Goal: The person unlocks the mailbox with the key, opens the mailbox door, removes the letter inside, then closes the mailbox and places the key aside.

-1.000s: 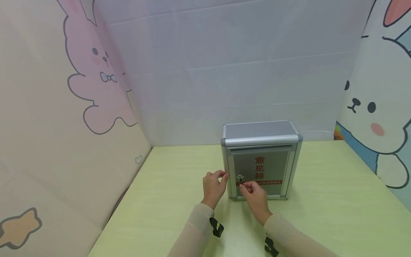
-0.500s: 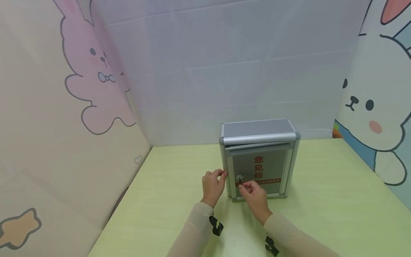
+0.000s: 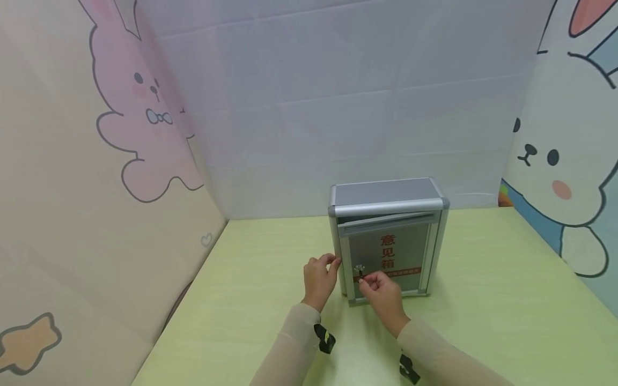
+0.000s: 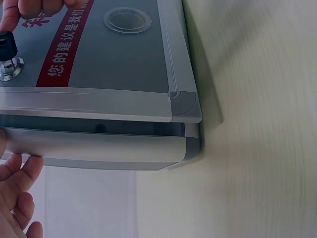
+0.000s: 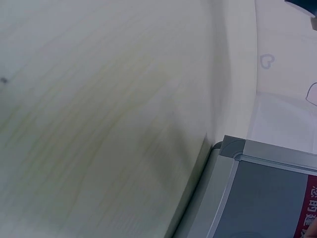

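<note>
A grey metal suggestion box with silver edges and red lettering stands upright on the table. Its front door is slightly ajar on the left side, and a dark gap shows along that edge in the left wrist view. My right hand pinches the black-headed key, which sits in the round door lock. The left hand grips the left edge of the box body, with fingertips against its side. In the right wrist view only a sliver of a finger shows at the right edge.
The pale yellow-green table extends around the box. Behind it hangs a whitish cloth. Cartoon-printed sheets with a pink rabbit and a white rabbit line both sides.
The door's left side has swung outward from the frame, opening a gap at its top and left edge. My right hand and key have stayed with the door; the left hand has barely moved.
</note>
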`<state>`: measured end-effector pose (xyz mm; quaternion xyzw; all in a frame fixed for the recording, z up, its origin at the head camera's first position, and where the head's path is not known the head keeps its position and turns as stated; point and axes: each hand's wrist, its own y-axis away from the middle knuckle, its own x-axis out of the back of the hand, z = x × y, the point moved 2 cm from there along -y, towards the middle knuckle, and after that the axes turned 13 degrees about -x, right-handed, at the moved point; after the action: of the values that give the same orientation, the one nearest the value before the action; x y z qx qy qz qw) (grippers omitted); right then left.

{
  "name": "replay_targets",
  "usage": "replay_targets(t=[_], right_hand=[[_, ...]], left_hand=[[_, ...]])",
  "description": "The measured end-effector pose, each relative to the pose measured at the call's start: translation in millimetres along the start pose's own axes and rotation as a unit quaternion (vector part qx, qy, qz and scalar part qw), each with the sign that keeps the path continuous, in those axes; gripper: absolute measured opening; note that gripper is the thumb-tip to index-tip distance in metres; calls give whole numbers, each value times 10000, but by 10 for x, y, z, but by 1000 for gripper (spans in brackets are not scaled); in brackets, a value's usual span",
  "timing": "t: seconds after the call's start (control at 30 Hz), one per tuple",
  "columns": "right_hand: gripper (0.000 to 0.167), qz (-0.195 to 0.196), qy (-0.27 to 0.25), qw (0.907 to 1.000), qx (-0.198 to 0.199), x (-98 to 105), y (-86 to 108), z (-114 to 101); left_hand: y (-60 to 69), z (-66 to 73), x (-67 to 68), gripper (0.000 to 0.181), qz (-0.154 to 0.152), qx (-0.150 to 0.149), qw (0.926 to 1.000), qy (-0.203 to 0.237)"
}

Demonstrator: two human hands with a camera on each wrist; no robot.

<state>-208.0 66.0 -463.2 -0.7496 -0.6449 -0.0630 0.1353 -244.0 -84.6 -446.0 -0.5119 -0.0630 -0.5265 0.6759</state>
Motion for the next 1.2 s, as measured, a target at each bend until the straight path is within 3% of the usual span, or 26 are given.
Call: replay_targets(t=[0.53, 0.83, 1.2], right_hand=[[7, -28, 60, 9999, 110, 48, 16, -49], [6, -84, 21, 9999, 83, 63, 42, -48], [6, -13, 6, 9999, 162, 56, 53, -18]], left_hand=[[-32, -2, 1, 15, -55, -80, 9999, -76], [-20, 8, -7, 15, -127, 137, 9998, -25], [0, -7, -16, 13, 40, -304, 9988, -385]])
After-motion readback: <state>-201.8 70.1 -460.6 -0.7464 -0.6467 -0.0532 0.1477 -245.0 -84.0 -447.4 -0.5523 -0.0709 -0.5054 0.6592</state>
